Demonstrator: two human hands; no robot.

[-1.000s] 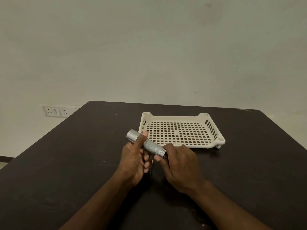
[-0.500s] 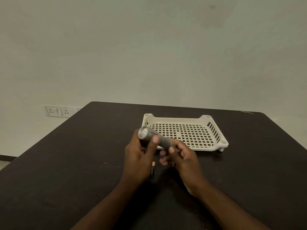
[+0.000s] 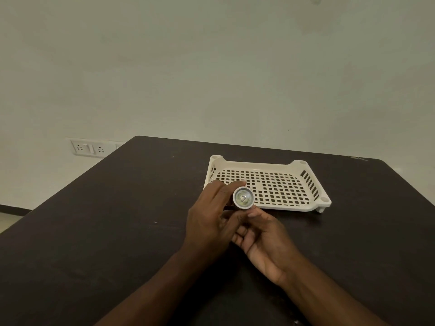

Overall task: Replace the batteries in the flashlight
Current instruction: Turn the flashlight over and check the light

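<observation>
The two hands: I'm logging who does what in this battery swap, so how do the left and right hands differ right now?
The left hand shows its back, with its fingers wrapped round the flashlight; the right hand is turned palm up, with its fingers loosely curled. The left hand grips beside the lens end, which faces the camera; the right hand sits lower, under the flashlight, its fingertips near the head. Both are bare and held over the dark table.

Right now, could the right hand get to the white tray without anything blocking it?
Probably yes. The right hand sits just in front of the tray, with only bare table between them. It is cupped under the flashlight, which the left hand grips.
</observation>
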